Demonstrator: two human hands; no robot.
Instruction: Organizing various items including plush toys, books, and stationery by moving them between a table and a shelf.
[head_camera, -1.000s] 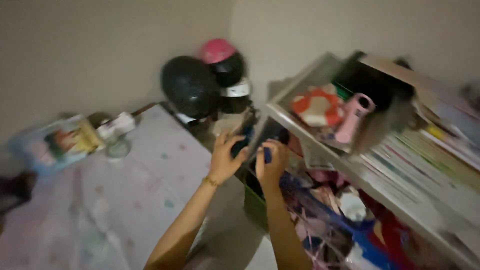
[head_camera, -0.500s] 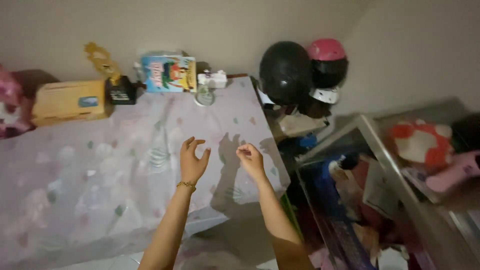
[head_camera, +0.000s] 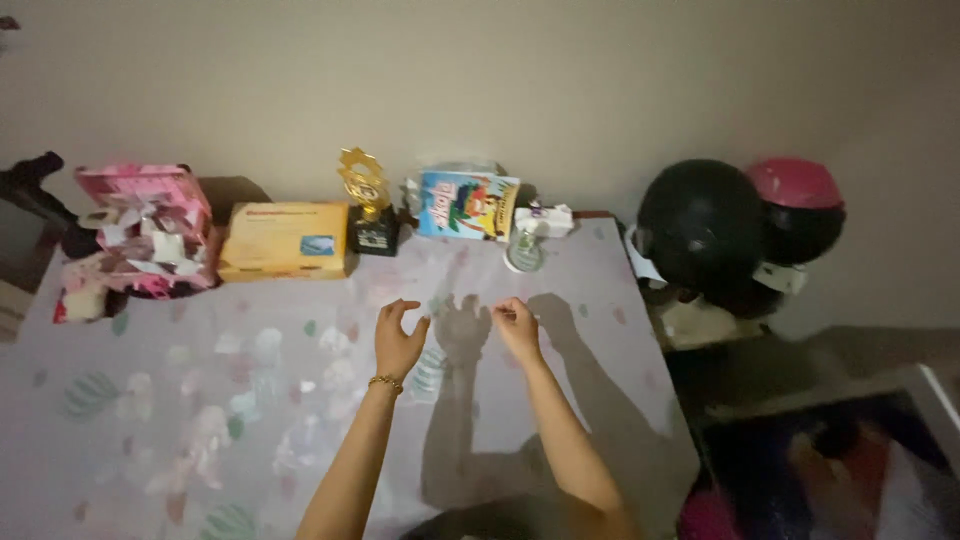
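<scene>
Two bare hands hover above the patterned bench (head_camera: 250, 400), holding nothing: the left hand (head_camera: 397, 335) has its fingers loosely curled open, and the right hand (head_camera: 517, 325) has its fingertips pinched together, empty. Nearest, toward the wall, stand a round glass (head_camera: 524, 252), a colourful book (head_camera: 467, 205) and a gold trophy (head_camera: 368, 200).

Patterned tablecloth (head_camera: 250, 400), pale with faded balloon prints, flat and smooth under both hands.
</scene>
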